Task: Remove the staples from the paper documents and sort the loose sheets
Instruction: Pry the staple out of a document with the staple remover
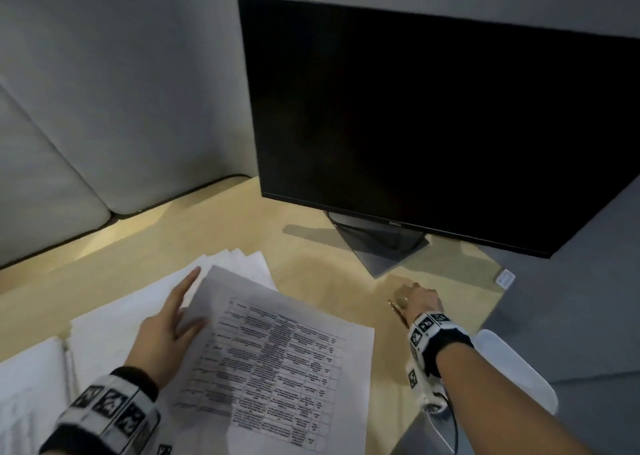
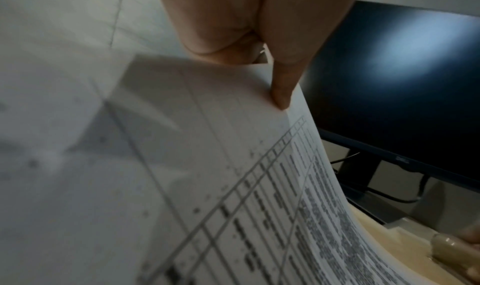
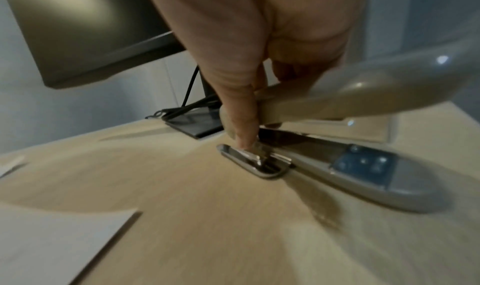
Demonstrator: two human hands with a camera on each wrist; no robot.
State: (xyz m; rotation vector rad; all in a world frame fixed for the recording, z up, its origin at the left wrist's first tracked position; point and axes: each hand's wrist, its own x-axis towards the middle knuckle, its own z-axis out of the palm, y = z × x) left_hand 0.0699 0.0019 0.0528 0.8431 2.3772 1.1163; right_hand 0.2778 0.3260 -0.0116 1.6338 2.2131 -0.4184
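Observation:
A printed sheet [image 1: 273,357] with a table on it lies tilted over a fan of white sheets [image 1: 242,262] on the wooden desk [image 1: 322,274]. My left hand [image 1: 173,312] holds its left edge. In the left wrist view the thumb [image 2: 281,92] lies on the lifted, curved printed sheet [image 2: 221,156] and the fingers are behind it. To the right, my right hand [image 1: 407,300] grips a beige staple remover [image 3: 324,102] by its upper arm. Its metal tip [image 3: 255,163] sits at the desk surface.
A dark monitor [image 1: 433,118] on a grey stand [image 1: 381,246] fills the back right, with cables behind it. A small white card [image 1: 505,277] lies near the desk's right corner. More white paper [image 1: 27,392] lies at the lower left. A white rounded object [image 1: 512,368] sits under my right forearm.

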